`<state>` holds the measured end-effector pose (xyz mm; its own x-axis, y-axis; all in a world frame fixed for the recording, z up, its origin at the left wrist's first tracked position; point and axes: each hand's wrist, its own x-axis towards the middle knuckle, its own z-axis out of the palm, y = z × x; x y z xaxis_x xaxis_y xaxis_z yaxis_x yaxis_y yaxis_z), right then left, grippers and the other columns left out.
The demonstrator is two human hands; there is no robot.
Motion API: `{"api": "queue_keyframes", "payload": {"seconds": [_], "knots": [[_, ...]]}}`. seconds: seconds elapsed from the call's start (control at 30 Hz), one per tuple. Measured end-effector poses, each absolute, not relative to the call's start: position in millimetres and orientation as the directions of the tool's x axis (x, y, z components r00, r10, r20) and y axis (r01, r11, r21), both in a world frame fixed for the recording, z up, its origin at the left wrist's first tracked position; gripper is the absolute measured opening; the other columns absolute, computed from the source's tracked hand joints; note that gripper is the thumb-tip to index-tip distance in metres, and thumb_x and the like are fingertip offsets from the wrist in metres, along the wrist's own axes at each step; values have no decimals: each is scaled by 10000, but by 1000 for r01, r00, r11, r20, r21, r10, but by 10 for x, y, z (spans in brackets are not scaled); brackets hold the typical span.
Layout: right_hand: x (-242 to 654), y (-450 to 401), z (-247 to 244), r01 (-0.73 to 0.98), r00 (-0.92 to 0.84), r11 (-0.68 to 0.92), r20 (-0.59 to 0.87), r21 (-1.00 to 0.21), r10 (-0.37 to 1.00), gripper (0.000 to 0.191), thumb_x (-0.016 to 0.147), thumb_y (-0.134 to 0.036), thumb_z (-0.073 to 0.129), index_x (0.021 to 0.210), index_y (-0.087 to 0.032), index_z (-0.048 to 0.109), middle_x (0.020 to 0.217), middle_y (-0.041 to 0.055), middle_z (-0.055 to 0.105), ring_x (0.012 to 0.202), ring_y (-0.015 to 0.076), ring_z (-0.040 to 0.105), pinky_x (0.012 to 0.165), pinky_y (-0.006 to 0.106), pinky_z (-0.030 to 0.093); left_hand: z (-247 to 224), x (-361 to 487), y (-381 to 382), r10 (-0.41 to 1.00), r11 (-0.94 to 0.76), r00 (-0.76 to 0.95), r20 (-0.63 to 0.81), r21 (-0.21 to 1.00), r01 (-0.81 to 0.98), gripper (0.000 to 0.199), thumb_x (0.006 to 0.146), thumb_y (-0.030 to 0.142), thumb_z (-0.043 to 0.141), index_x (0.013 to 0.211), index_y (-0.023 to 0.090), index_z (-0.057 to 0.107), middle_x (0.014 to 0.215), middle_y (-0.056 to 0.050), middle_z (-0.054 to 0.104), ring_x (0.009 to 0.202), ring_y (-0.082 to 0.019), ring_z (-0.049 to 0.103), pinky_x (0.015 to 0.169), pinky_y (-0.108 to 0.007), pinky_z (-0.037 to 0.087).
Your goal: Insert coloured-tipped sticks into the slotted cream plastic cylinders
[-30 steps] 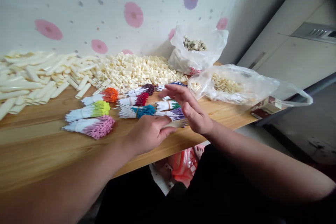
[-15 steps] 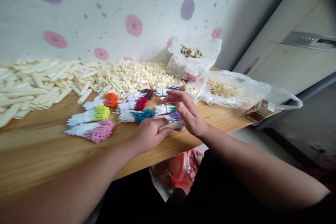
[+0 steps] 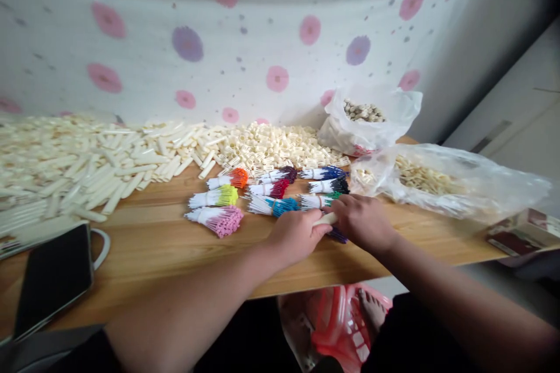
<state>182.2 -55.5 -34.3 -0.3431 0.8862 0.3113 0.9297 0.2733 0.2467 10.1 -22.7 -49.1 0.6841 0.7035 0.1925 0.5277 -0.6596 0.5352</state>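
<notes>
A short cream plastic tube (image 3: 326, 219) is held between my two hands above the front part of the table. My left hand (image 3: 294, 236) is closed round its near end, thumb and fingers pinching it. At the other end, the curled fingers of my right hand (image 3: 364, 222) cover the tube, so its tip is hidden. Just behind the hands lie banded bundles of thin white sticks with coloured ends, among them a blue bundle (image 3: 273, 206), a green bundle (image 3: 317, 201) and a black bundle (image 3: 329, 185). A purple bundle (image 3: 339, 235) is partly hidden under my right hand.
Pink (image 3: 214, 220), yellow (image 3: 214, 196) and orange bundles (image 3: 228, 178) lie to the left. Heaped cream tubes (image 3: 131, 163) and slotted cream pieces (image 3: 271, 145) line the back. Plastic bags (image 3: 371, 122) of small parts and a box (image 3: 522, 232) stand right; a phone (image 3: 55, 277) lies left.
My right hand has gone from raised with fingers apart to closed on the tube's far end. My left hand keeps its grip. The camera view has swung left, bringing the phone into sight.
</notes>
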Motion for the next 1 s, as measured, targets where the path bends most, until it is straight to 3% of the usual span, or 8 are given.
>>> {"api": "queue_keyframes", "payload": {"seconds": [0.13, 0.3, 0.4, 0.6, 0.67, 0.8, 0.9, 1.0], "knots": [[1756, -523, -190, 951, -245, 199, 181, 235, 953, 183, 805, -275, 559, 660, -170, 599, 635, 52, 628, 550, 186, 559, 483, 283, 199, -496, 72, -181, 708, -695, 664, 241, 401, 596, 315, 877, 434, 453, 866, 173, 628, 719, -66, 650, 649, -200, 588, 576, -274, 374], [1794, -470, -27, 870, -427, 307, 279, 386, 860, 246, 891, -191, 416, 767, -163, 626, 813, 93, 637, 751, 216, 556, 539, 295, 247, -470, 79, -107, 736, -495, 662, 140, 778, 386, 352, 893, 440, 398, 742, 164, 556, 571, 12, 498, 535, -121, 468, 523, -224, 333], [1830, -401, 5, 805, -529, 425, 175, 414, 831, 282, 896, -200, 404, 746, -155, 639, 811, 98, 639, 753, 216, 543, 551, 298, 271, -461, 93, -95, 660, -319, 751, -1, 905, 281, 411, 905, 475, 324, 699, 169, 503, 513, 46, 393, 464, -99, 377, 481, -213, 296], [1772, -278, 35, 810, -507, 446, 74, 381, 859, 161, 786, -195, 545, 668, -147, 643, 712, 75, 640, 658, 184, 530, 519, 278, 276, -468, 84, -107, 764, -601, 606, 222, 585, 544, 252, 854, 371, 464, 704, 183, 537, 615, -23, 525, 625, -178, 513, 579, -267, 306], [1779, -285, 74, 812, -508, 439, 96, 385, 856, 181, 816, -215, 518, 699, -154, 641, 742, 73, 636, 676, 182, 522, 530, 278, 285, -466, 82, -104, 766, -586, 599, 235, 637, 500, 241, 853, 371, 466, 712, 187, 528, 614, -18, 516, 610, -168, 505, 569, -259, 303], [1886, -359, 169, 834, -495, 375, 249, 404, 833, 221, 891, -262, 434, 879, -147, 622, 896, 97, 610, 774, 194, 493, 584, 296, 317, -446, 75, -100, 708, -128, 706, -12, 981, 145, 354, 860, 501, 409, 685, 193, 427, 486, 71, 307, 395, -73, 252, 425, -203, 192], [1949, -412, 183, 808, -571, 387, 426, 444, 702, 230, 922, -264, 414, 967, -144, 604, 968, 101, 603, 841, 197, 470, 642, 307, 328, -428, 63, -124, 568, 273, 804, -175, 962, 17, 378, 829, 559, 438, 716, 199, 404, 463, 114, 179, 383, -50, 74, 396, -190, 76], [1921, -416, 112, 721, -686, 464, 432, 515, 585, 238, 941, -215, 381, 904, -154, 608, 878, 77, 613, 783, 176, 461, 627, 309, 295, -418, 60, -142, 483, 370, 848, -215, 929, 25, 387, 820, 568, 450, 719, 197, 411, 464, 119, 171, 393, -46, 54, 395, -185, 64]]}}
